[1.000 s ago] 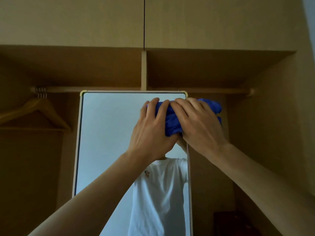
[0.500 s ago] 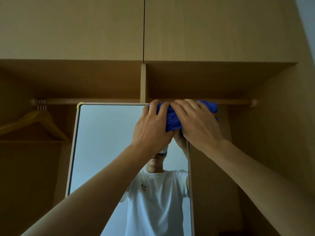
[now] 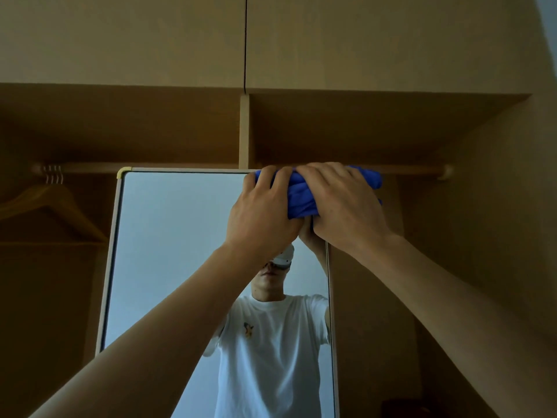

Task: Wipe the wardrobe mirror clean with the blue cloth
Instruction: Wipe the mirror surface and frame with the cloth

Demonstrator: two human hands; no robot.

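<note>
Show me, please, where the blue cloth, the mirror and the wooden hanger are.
blue cloth [image 3: 301,196], head view, on its bunched folds.
mirror [image 3: 180,236], head view, on the bare glass at upper left.
wooden hanger [image 3: 60,197], head view, on its middle under the hook.

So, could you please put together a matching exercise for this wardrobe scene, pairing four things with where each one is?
Things
1. blue cloth
2. wooden hanger
3. yellow corner cap
4. white T-shirt

Places
A. hanging on the rail, far left
B. reflected low in the mirror
C. gripped by the left hand and right hand at the mirror's top right corner
D. on the mirror's top left corner

Pairs: 1-C, 2-A, 3-D, 4-B
</note>
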